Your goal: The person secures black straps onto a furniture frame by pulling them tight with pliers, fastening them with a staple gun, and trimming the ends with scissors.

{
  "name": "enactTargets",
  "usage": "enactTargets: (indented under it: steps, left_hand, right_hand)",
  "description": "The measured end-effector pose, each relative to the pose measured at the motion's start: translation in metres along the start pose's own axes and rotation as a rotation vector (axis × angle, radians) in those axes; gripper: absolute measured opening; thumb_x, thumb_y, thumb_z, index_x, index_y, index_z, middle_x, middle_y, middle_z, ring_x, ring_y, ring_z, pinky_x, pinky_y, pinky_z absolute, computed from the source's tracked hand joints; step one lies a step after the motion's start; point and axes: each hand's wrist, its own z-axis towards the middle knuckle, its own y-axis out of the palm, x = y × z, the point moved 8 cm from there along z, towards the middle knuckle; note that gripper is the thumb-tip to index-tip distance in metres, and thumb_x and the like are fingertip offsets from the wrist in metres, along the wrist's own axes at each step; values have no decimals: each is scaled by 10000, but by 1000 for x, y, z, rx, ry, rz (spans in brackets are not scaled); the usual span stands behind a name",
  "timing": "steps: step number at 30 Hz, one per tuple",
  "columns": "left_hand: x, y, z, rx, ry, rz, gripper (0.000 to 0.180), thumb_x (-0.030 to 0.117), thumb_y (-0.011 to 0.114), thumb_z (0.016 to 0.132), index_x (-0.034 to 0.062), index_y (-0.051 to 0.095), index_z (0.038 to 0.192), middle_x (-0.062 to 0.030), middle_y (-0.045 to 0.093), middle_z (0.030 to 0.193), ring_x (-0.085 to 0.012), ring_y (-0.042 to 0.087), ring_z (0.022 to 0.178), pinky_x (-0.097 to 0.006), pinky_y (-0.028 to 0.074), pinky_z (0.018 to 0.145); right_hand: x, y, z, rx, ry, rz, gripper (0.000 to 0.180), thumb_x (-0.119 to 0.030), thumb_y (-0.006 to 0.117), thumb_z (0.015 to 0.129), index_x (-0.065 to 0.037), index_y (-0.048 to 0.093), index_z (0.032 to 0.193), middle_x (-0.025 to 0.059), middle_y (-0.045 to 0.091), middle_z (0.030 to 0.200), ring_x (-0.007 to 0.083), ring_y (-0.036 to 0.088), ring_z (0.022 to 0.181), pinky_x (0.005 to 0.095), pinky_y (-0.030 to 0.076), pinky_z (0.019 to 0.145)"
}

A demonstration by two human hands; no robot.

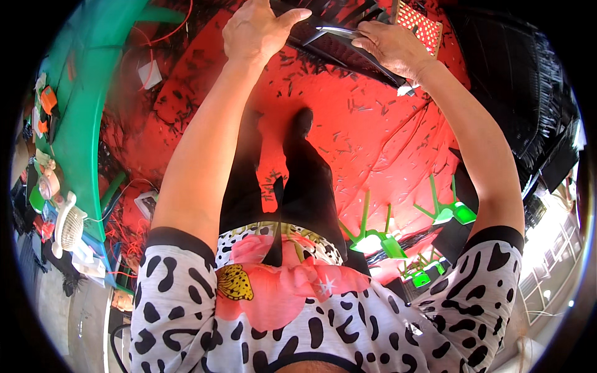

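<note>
A black plastic woven piece [326, 50] with loose strips lies at the top of the view, in front of me. My left hand [256, 34] is at its left side, thumb stretched across the near edge. The other fingers are partly cut off by the top of the picture, and the hand appears to grip the piece. Farther right, my right hand [395, 50] has its fingers closed on a glossy black plastic strip [339, 30] that curves leftward. Part of the woven piece is hidden behind this hand.
Black scraps litter the red floor [348, 133]. A green table [81, 143] runs along the left, with a white fan [69, 224] beyond it. Black strip-edged pieces [510, 81] lie at the right. Green-legged chairs [379, 241] and a light lattice piece [423, 25] are also around me.
</note>
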Motion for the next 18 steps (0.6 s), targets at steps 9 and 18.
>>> enactTargets:
  steps: [9,18]
  left_hand:
    - [-1,6,2,-41,-8,-104,618,494,526,827,47,414,1238,-161,564,1100,-298,557,975,-413,450,801]
    - [-9,17,-2,54,11,-184,538,529,597,731,135,541,1093,-127,630,907,-314,592,892,-416,452,753]
  right_hand:
    - [13,10,2,-67,88,88,348,-414,389,900,-88,509,922,120,584,877,350,555,820,453,436,694]
    - [20,33,-19,195,249,497,263,-289,557,838,-27,554,825,147,526,727,347,540,712,393,430,633]
